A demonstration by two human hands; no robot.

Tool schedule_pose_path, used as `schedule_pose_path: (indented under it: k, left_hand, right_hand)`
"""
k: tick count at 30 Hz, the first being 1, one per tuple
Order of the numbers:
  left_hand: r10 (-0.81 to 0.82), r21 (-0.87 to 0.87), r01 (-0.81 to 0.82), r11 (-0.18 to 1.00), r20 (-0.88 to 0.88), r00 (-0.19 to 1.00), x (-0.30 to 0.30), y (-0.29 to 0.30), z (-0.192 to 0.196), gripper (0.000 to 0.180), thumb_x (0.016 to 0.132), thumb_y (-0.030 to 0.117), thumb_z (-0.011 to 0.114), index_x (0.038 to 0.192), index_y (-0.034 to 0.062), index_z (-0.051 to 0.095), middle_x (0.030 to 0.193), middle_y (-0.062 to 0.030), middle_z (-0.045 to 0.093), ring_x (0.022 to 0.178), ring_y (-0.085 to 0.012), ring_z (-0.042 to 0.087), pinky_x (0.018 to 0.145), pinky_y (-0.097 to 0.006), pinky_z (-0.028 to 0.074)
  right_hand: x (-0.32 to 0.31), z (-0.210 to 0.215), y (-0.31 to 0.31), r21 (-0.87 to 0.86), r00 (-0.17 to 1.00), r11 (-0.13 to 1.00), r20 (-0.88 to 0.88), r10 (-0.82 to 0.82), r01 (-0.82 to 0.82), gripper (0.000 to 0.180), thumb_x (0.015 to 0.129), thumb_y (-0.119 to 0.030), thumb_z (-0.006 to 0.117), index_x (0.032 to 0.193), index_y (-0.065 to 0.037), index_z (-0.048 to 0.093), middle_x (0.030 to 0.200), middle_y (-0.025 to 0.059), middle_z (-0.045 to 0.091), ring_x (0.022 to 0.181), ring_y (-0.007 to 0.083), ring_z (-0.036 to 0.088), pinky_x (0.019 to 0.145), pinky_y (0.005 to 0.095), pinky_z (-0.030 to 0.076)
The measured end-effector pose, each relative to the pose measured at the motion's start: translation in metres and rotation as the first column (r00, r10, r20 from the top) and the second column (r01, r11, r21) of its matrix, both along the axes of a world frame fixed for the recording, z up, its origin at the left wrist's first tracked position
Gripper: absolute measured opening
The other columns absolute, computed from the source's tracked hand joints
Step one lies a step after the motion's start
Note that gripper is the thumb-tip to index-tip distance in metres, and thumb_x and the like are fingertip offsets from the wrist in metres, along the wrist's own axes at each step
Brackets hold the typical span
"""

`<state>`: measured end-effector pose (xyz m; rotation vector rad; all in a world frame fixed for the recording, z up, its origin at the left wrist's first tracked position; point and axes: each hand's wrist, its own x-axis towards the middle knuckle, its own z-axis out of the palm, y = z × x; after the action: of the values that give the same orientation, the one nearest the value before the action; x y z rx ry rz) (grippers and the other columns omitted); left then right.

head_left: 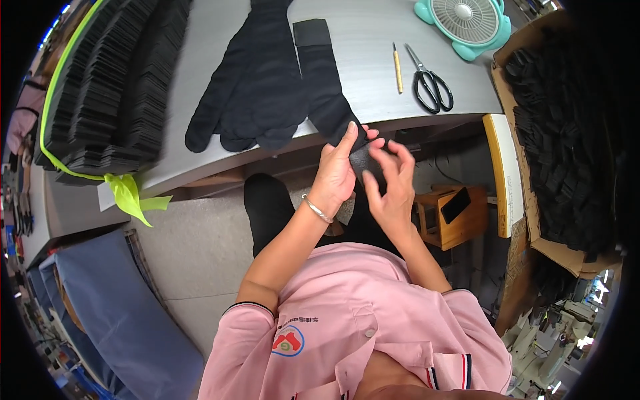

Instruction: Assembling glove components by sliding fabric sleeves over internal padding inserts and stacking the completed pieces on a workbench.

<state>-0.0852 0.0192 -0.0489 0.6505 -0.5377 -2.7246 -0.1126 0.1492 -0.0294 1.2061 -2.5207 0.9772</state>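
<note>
A black fabric strip (327,87) with a smoother patch at each end runs from the table over its front edge toward my lap. My left hand (337,170) is closed on its near end, thumb on top and fingertips showing beyond the edge. At the same end, my right hand (393,193) has its fingers bent and lightly gripping the strip's right edge; thumb and forefinger sit at separate spots along the dark patch. Left of the strip, several flat black fabric pieces (260,93) with rounded ends lie overlapping on the grey table (363,60).
Stacked black pieces (127,80) tied with a yellow-green band (127,193) stand left. Right are a wooden-handled pointed tool (399,70), black-handled scissors (432,87), a teal fan (463,20) and a cardboard box (507,87) of black pieces. A phone (456,205) rests on a wooden stool (467,227).
</note>
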Motion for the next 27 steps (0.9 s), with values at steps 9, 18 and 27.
schedule_pose_path:
  k: [9, 18, 27]
  left_hand:
    - [0.037, -0.04, -0.035, 0.999, 0.061, 0.997, 0.002, 0.029, -0.01, 0.034, 0.097, 0.031, 0.066, 0.109, -0.0014, 0.061, 0.104, -0.0134, 0.067, 0.096, -0.0235, 0.067, 0.086, -0.037, 0.055]
    - [-0.085, -0.181, 0.098, 0.979, 0.077, 0.993, 0.007, 0.022, -0.001, 0.037, 0.098, 0.033, 0.064, 0.106, -0.0029, 0.063, 0.101, -0.0124, 0.068, 0.096, -0.0193, 0.064, 0.089, -0.035, 0.052]
    - [-0.022, -0.205, 0.038, 0.978, 0.08, 0.997, 0.001, 0.039, -0.006, 0.032, 0.097, 0.029, 0.064, 0.086, -0.0001, 0.064, 0.084, -0.008, 0.068, 0.076, -0.0139, 0.063, 0.071, -0.03, 0.054]
  right_hand:
    - [0.011, -0.024, 0.005, 0.318, 0.999, 0.947, -0.018, -0.03, 0.035, 0.062, 0.086, -0.008, 0.061, 0.144, -0.017, 0.043, 0.115, 0.0277, 0.053, 0.09, 0.0412, 0.064, 0.067, 0.0469, 0.055]
    - [0.006, -0.002, -0.001, 0.432, 0.979, 0.902, 0.182, -0.087, 0.0, 0.057, 0.081, -0.006, 0.065, 0.136, -0.013, 0.048, 0.11, 0.0261, 0.057, 0.091, 0.0447, 0.063, 0.069, 0.0514, 0.052]
    - [0.001, -0.014, -0.011, 0.44, 0.983, 0.892, 0.09, -0.16, 0.104, 0.042, 0.091, -0.015, 0.058, 0.133, -0.013, 0.053, 0.117, 0.0235, 0.057, 0.093, 0.0426, 0.064, 0.072, 0.0495, 0.054]
